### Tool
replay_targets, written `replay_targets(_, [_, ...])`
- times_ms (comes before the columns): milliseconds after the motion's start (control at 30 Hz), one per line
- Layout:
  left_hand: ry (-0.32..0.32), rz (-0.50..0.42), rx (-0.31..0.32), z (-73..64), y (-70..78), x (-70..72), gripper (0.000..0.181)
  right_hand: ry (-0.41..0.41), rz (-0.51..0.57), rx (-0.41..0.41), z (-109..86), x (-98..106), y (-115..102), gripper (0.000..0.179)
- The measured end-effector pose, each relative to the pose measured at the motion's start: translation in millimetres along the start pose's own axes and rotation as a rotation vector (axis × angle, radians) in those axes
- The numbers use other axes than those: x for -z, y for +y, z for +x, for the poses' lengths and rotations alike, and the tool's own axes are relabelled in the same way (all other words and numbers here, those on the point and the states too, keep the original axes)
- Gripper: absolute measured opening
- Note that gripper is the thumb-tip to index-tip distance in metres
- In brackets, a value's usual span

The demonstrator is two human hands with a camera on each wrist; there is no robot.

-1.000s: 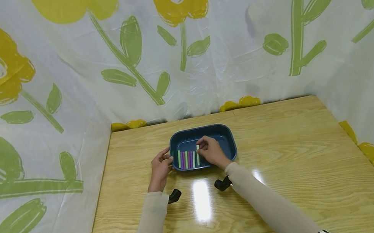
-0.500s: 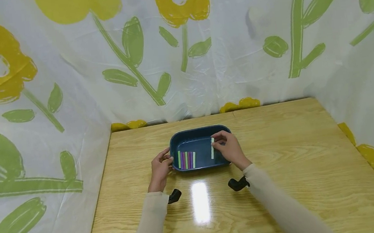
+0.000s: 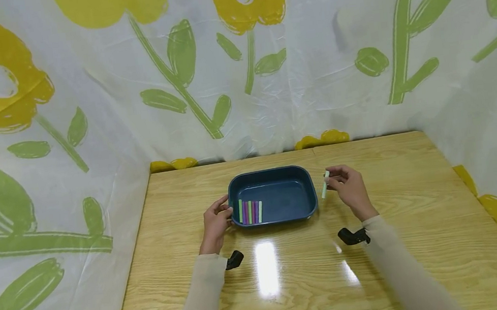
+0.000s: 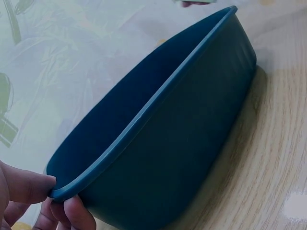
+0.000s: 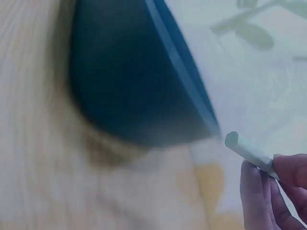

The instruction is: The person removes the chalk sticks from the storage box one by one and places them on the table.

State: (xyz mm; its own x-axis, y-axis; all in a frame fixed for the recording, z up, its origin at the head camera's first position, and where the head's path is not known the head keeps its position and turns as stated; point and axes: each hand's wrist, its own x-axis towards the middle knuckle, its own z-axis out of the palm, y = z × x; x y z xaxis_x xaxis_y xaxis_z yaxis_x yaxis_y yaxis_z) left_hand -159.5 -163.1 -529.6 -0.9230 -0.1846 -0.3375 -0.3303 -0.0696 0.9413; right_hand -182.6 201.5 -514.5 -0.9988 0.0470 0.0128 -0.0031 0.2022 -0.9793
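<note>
A dark blue rectangular tray (image 3: 288,202) stands on the table, with several chalk sticks (image 3: 250,212) in green, purple and pale tones lined up at its left end. My left hand (image 3: 215,225) pinches the tray's left rim; in the left wrist view its thumb and fingers sit either side of the rim (image 4: 86,178). Off the tray's right side, my right hand (image 3: 351,189) holds a pale green chalk stick (image 3: 324,190) between thumb and fingers. The right wrist view shows the round end of that chalk (image 5: 247,152) pointing out from the fingertips, apart from the tray.
The wooden table (image 3: 411,208) spreads widely to the right of the tray and in front of it. Flower-patterned cloth (image 3: 314,81) hangs behind the table and along both sides. A black curved piece (image 3: 352,236) juts from each wrist.
My right hand has lifted the pale chalk stick out of the row and carried it rightward past the tray's right rim. The left hand has stayed at the left rim.
</note>
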Motion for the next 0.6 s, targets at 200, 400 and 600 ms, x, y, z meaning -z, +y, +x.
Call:
replay_targets(200, [0.002, -0.004, 0.012, -0.4, 1.0, -0.9, 0.042, -0.042, -0.089, -0.071, -3.9, 22.9, 20.1, 0.037])
replay_targets(400, [0.005, -0.002, 0.019, 0.6, 0.9, -1.6, 0.042, -0.049, -0.187, -0.084, -4.5, 34.9, 39.1, 0.033])
replay_targets(600, [0.002, -0.008, 0.012, 0.2, 0.5, -1.4, 0.043, -0.025, -0.367, -0.037, -3.3, 41.0, 47.8, 0.029])
